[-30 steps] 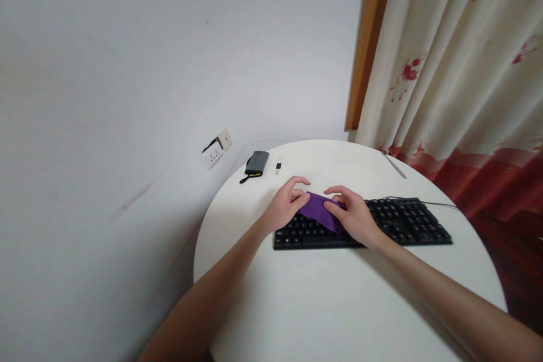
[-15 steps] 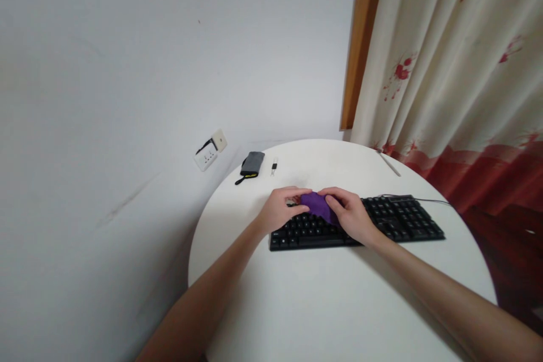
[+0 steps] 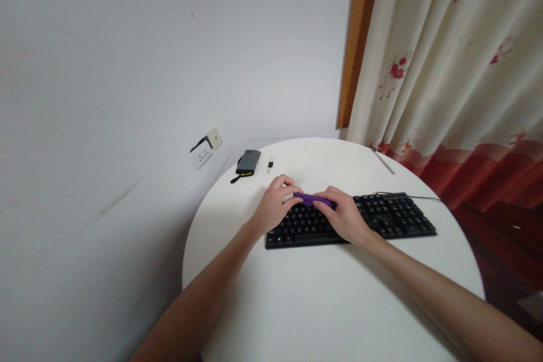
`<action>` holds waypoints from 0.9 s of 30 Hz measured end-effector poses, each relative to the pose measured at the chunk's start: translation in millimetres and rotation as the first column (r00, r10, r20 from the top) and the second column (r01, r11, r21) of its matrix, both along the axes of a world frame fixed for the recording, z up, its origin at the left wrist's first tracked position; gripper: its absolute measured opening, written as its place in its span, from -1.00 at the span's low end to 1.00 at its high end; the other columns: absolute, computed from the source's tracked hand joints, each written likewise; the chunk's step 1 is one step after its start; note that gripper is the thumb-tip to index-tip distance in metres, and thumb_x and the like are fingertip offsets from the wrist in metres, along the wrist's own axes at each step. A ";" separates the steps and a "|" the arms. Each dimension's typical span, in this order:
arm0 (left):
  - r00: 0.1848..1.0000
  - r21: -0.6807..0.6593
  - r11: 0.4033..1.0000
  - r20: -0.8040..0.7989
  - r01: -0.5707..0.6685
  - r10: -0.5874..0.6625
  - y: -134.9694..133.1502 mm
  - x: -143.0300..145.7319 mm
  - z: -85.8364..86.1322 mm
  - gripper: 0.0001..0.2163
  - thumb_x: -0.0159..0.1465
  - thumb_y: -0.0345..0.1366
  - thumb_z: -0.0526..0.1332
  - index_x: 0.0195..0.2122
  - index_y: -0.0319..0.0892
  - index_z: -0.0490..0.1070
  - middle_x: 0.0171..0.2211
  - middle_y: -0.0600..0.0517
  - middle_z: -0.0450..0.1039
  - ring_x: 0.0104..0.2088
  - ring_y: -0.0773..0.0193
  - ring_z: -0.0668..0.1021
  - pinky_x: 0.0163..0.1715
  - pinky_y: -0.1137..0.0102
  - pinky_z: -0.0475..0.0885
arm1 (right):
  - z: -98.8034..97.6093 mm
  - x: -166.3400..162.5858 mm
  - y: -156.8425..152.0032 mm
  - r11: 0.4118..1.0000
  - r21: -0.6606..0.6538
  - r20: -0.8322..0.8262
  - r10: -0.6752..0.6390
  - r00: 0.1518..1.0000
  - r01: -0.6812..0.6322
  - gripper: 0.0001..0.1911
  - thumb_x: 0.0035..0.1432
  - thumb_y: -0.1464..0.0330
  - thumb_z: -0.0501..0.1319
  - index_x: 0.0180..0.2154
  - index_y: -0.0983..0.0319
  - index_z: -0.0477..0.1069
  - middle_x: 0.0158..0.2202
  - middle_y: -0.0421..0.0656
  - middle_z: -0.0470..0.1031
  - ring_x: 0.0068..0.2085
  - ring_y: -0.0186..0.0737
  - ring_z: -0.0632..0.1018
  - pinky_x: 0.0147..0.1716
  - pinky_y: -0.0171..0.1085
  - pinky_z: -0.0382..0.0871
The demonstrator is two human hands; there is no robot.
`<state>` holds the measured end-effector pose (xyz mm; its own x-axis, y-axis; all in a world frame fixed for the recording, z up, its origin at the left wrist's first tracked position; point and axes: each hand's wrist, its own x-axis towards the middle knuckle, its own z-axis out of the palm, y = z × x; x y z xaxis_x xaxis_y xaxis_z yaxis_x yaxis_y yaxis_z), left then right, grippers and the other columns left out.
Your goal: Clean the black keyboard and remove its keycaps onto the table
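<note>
Head view shows us both bare hands meeting over the far edge of a black rectangular computer keyboard (image 3: 352, 220) that lies across the round white tabletop (image 3: 322, 305). Between them we hold a small purple cloth (image 3: 313, 199), bunched into a narrow roll, resting on the keyboard's far left rows. Our left hand (image 3: 274, 209) pinches the cloth's left end, its grip closed on the fabric, and our right hand (image 3: 345, 216) covers the right end, fingers curled over it and likewise grasping the cloth. We judge that the cloth is gathered and pressed against the keys; the right half of the keyboard lies uncovered, and whether any keys are already wiped we cannot tell. Far left on the tabletop, well apart from the hands, lie a grey fabric pouch with a black strap (image 3: 248, 163) and, just beside it, a small dark metal tool (image 3: 270, 165). A white wall socket (image 3: 204, 149) sits on the wall at left, and a cream curtain with red flowers (image 3: 449, 68) hangs at right.
</note>
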<state>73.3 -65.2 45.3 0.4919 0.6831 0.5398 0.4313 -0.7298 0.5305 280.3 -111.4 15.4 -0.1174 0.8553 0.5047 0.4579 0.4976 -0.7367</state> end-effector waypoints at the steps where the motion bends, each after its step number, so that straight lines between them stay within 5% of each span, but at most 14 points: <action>1: 0.999 -0.036 0.999 0.027 0.023 -0.022 0.1 -0.1 0.3 -0.91 0.26 -0.36 0.26 -0.24 -0.16 0.55 -0.16 -0.04 0.47 -0.11 0.20 0.50 -0.02 0.31 0.37 | 0.9 1.5 0.3 1.000 0.003 0.004 0.008 1.000 -0.008 -0.84 0.24 0.33 0.21 -0.23 0.17 0.57 -0.35 -0.16 0.45 -0.29 -0.21 0.48 -0.25 -0.22 0.34; 6: 0.992 -0.274 0.957 0.107 0.099 -0.072 -0.4 0.3 -0.9 -0.87 0.24 -0.31 0.27 -0.21 -0.19 0.55 -0.28 0.00 0.54 -0.25 0.26 0.53 -0.21 0.40 0.42 | 3.1 8.8 2.9 0.997 -0.007 -0.011 0.078 0.997 -0.078 -0.86 0.24 0.34 0.21 -0.29 0.19 0.55 -0.32 -0.14 0.48 -0.25 -0.18 0.49 -0.21 -0.19 0.35; 15: 0.989 -0.375 0.923 0.142 0.091 -0.040 -11.3 7.3 1.4 -0.79 0.17 -0.31 0.32 -0.16 -0.19 0.54 -0.37 0.04 0.55 -0.34 0.31 0.53 -0.25 0.43 0.43 | -1.2 -1.1 -2.2 0.996 0.003 -0.056 0.093 0.994 -0.093 -0.67 0.13 0.31 0.31 -0.03 0.15 0.46 -0.08 -0.10 0.55 -0.06 -0.12 0.52 0.03 -0.11 0.34; 21: 0.987 -0.421 0.901 0.159 0.103 -0.038 -12.6 9.7 -0.2 -0.83 0.16 -0.29 0.33 -0.24 -0.23 0.50 -0.40 0.04 0.52 -0.36 0.30 0.53 -0.28 0.41 0.43 | -3.4 -8.1 -4.8 0.992 -0.090 -0.177 0.076 0.981 -0.093 -0.84 0.14 0.28 0.29 -0.25 0.21 0.49 -0.29 -0.16 0.57 -0.25 -0.19 0.54 -0.18 -0.21 0.41; 27: 0.983 -0.435 0.885 0.140 0.169 -0.119 -9.1 3.8 2.0 -0.80 0.16 -0.31 0.33 -0.18 -0.21 0.53 -0.30 0.00 0.55 -0.27 0.27 0.53 -0.17 0.38 0.42 | -4.3 -7.1 -2.7 0.983 -0.139 -0.237 0.082 0.968 -0.117 -0.82 0.13 0.28 0.28 -0.24 0.22 0.46 -0.36 -0.17 0.53 -0.32 -0.21 0.51 -0.27 -0.23 0.41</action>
